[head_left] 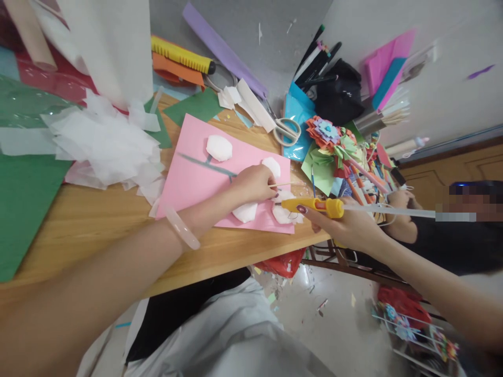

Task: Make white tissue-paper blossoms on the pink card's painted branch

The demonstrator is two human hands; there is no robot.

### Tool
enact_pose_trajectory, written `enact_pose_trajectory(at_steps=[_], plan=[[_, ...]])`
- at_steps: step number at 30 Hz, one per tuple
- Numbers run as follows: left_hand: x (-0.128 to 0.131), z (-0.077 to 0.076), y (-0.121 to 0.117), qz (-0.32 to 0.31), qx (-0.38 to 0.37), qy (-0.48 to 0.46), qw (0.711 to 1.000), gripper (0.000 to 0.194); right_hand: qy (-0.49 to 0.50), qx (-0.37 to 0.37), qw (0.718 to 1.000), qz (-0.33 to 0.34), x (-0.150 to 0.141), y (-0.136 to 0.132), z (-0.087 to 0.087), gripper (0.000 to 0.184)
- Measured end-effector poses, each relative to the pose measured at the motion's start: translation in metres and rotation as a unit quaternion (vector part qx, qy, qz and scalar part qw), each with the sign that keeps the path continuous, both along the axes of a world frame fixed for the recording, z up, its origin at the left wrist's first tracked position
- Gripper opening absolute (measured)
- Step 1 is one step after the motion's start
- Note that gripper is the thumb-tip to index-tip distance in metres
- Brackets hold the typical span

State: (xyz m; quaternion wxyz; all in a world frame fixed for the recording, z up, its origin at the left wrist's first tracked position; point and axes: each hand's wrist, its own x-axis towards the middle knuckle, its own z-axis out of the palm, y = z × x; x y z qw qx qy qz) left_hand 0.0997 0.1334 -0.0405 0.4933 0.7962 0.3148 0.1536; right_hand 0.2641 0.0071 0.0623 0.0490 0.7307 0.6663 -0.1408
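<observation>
A pink sheet (184, 183) lies on the wooden table, with a dark branch line (208, 165) on it and several white puffs, one puff (219, 148) near its far edge. Between thumb and fingers, my left hand (255, 184) pinches a thin wooden stick (283, 184) that points right over the sheet. My right hand (346, 222) is wrapped round a yellow glue gun (314, 206), a long clear glue stick (389, 210) jutting from its back. The gun's nozzle is at the white puff (286, 212) near the sheet's right corner; exact contact is unclear.
White tissue pieces (106, 141) are heaped at left beside green paper (31, 209). Scissors (286, 131), a yellow utility knife (181, 55) and a purple paper strip (223, 47) lie behind. Paper flowers (326, 131) stand at right. Another person (444, 235) sits farther right.
</observation>
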Motion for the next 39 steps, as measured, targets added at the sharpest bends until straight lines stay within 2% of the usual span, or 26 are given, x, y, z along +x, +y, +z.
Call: enact_pose_trajectory(at_steps=[9,14,20,24,35,39], plan=[[0.000,-0.001,0.001,0.000,0.004,-0.002,1.000,0.009,-0.008,0.021,1.000,-0.008,0.004,-0.009,0.002,0.065],[-0.001,0.000,0.000,-0.004,0.005,0.001,1.000,0.009,0.024,-0.009,0.999,-0.039,0.002,-0.010,0.003,0.064],[-0.002,0.002,0.000,-0.006,0.011,-0.002,1.000,0.014,0.010,0.014,1.000,-0.003,-0.002,-0.005,-0.002,0.064],[-0.003,0.004,0.000,-0.010,0.005,0.000,1.000,0.018,-0.001,0.020,1.000,-0.006,-0.001,-0.008,-0.001,0.070],[-0.002,0.002,0.000,0.000,-0.009,-0.007,1.000,0.013,0.044,-0.006,0.998,-0.045,0.002,-0.018,0.004,0.066],[-0.003,0.002,0.001,0.005,-0.018,-0.010,1.000,0.012,0.044,0.008,0.998,-0.041,0.001,-0.018,0.002,0.064]])
